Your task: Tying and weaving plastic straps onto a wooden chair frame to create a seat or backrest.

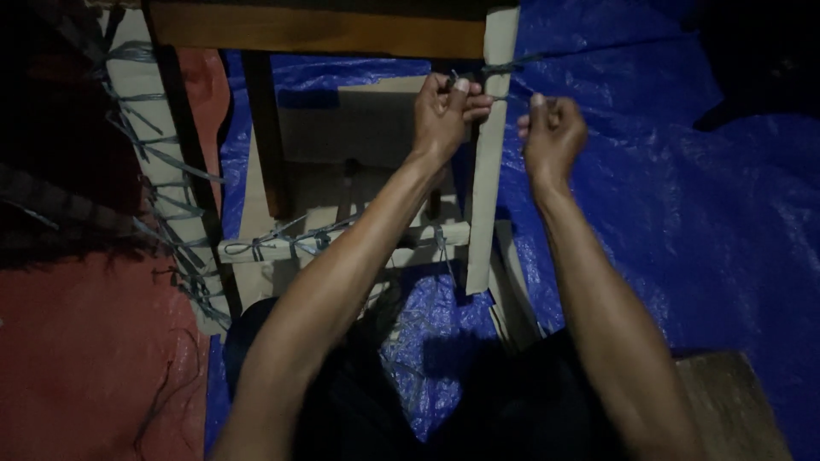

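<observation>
Pinching grey cord [500,67] at the upright pale slat [491,162], both hands have their fingers closed on it. Left hand [444,111] sits left of the slat, right hand [553,128] right; cord runs crosswise between.

dim makeshift floor workshop; blue tarp [683,213] spread underfoot; strapped wooden frame [491,154]; red mat [77,341]

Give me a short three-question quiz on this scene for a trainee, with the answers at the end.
1. True or false: both hands grip the grey cord at the pale upright wooden bar.
2. Which sheet lies under the wooden frame: A blue tarp, B white cloth, C green net?
3. What is tied along the pale crossbar lower down?

Key
1. True: the left hand and right hand pinch the grey cord at the upright bar.
2. A, the blue tarp.
3. More knotted cord on the crossbar.
</observation>
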